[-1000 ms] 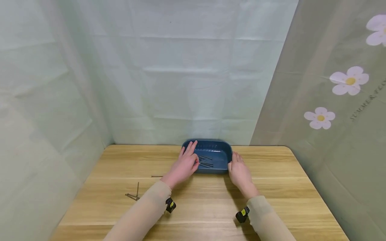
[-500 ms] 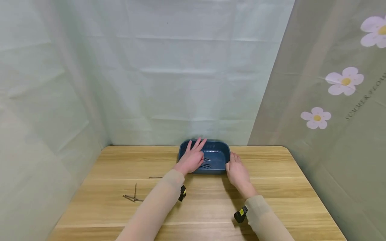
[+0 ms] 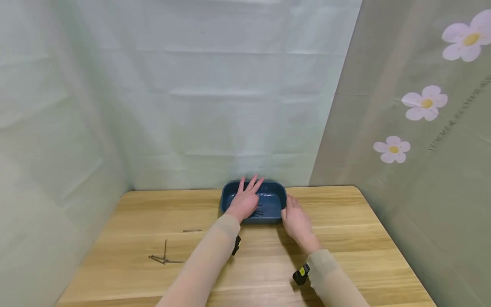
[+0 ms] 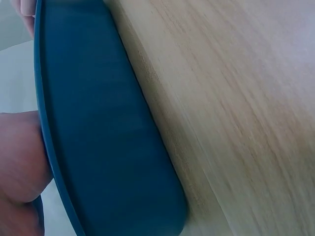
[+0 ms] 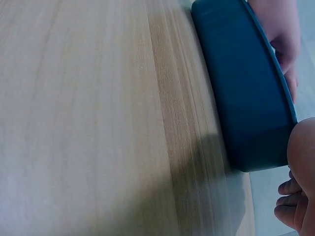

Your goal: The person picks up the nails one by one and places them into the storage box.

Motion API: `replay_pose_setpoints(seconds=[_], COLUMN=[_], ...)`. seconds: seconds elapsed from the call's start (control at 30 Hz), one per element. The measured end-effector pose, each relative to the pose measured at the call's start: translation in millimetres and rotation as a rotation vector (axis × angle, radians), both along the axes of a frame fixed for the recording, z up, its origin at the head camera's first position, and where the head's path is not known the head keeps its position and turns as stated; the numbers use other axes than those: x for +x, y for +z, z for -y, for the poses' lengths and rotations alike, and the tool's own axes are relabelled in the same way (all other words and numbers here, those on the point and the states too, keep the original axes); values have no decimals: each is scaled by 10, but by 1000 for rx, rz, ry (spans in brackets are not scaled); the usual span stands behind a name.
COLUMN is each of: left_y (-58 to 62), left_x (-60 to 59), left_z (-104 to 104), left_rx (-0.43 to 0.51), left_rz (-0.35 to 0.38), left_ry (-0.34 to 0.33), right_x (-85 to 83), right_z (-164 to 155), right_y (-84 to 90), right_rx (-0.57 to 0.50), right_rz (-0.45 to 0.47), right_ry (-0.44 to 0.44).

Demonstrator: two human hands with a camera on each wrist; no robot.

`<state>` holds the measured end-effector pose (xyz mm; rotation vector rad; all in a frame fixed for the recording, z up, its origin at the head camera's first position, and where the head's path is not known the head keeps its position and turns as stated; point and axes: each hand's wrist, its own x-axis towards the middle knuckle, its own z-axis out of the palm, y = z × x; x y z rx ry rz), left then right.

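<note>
A deep blue rectangular dish (image 3: 273,219) with rounded corners stands at the table's far edge, with several nails (image 3: 259,214) on its floor. My left hand (image 3: 245,205) reaches over the front rim into it. Three fingers are spread forward; thumb and index are hidden under the hand, so I cannot tell if they pinch a nail. In the left wrist view that hand (image 4: 19,157) shows behind the rim. My right hand (image 3: 297,219) grips the dish's right end, thumb at the rim and fingers along the outer side, as the right wrist view of the hand (image 5: 304,162) shows.
On the wooden table (image 3: 261,264), left of my left forearm, several nails (image 3: 164,259) lie crossed in a small pile. A single nail (image 3: 192,230) lies farther back. A pale curtain (image 3: 245,106) hangs right behind the dish.
My left hand has moved rightward and deeper into the dish, hiding thumb and index and covering some nails. My right hand keeps its place on the dish. The head view has shifted slightly right.
</note>
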<state>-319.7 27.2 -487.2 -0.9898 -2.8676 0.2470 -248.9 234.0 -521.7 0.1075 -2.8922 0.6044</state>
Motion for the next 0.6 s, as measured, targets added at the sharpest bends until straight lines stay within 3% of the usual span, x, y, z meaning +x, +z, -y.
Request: replay_pose_setpoints(seconds=[0.6], left_y=[20], left_x=[62], left_z=[21], left_rx=[40], left_rz=[10], left_ry=[46], right_x=[3], right_z=[3], right_y=[-8], right_rx=[-29], right_rz=[27], right_ry=[4])
